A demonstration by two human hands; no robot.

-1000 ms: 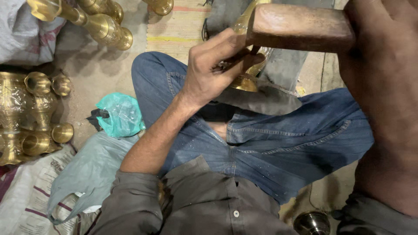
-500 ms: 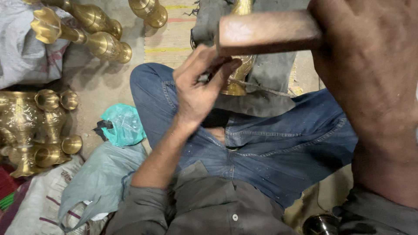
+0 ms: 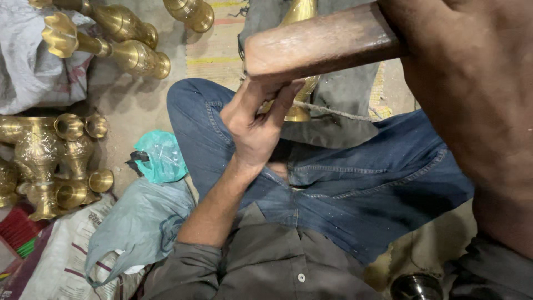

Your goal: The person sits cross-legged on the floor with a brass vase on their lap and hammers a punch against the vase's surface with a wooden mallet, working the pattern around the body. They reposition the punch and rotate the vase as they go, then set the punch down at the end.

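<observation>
Raised wooden mallet [image 3: 322, 41], gripped by right-hand fingers [image 3: 472, 83], now hides left-hand-held brass vase [image 3: 300, 111].

Two brass vases [image 3: 119, 47] are laid on their sides at the upper left of the floor [image 3: 127, 103], beside a grey cloth [image 3: 28, 66]. A cluster of upright brass vases [image 3: 53, 164] is seen at the left edge — just beside it a crumpled green plastic bag [image 3: 161, 155] and a grey-green bag [image 3: 136, 225] — while a striped mat [image 3: 216, 47] is spread farther up.
</observation>
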